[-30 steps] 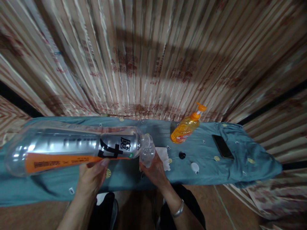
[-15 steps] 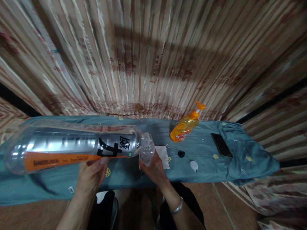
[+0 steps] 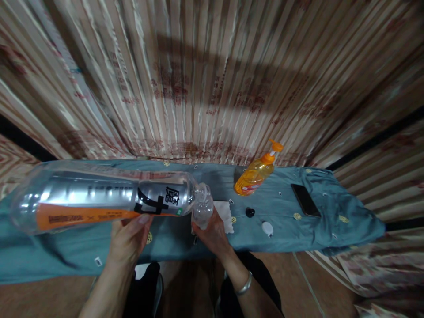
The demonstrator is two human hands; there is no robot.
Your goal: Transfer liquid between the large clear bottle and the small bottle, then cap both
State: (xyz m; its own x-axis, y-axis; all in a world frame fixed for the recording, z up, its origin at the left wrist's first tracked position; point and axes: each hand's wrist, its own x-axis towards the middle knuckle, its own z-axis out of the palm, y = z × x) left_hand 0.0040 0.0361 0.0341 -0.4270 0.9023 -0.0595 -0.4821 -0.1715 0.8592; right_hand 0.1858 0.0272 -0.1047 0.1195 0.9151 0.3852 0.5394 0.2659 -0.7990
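Observation:
My left hand [image 3: 130, 240] is closed on a large clear plastic bottle [image 3: 99, 198] with a silver and orange label. This bottle lies almost level, its neck pointing right. A small clear bottle [image 3: 202, 207] is in my right hand [image 3: 213, 234], whose fingers wrap round it. The large bottle's mouth meets the top of the small one; whether they touch or liquid passes, I cannot tell. Below my right hand, a white cloth [image 3: 225, 216] lies partly hidden on the table.
On the teal table cover [image 3: 281, 240] stands an orange pump bottle [image 3: 253, 176]. In front of it lie a black cap [image 3: 250, 212] and a round white lid [image 3: 267, 229]. A dark phone [image 3: 305, 200] rests farther right. Striped curtains [image 3: 205, 88] hang behind the table.
The large bottle's base has risen slightly and shifted a little to the right, with my left hand still on it. My right hand and the small bottle have hardly moved.

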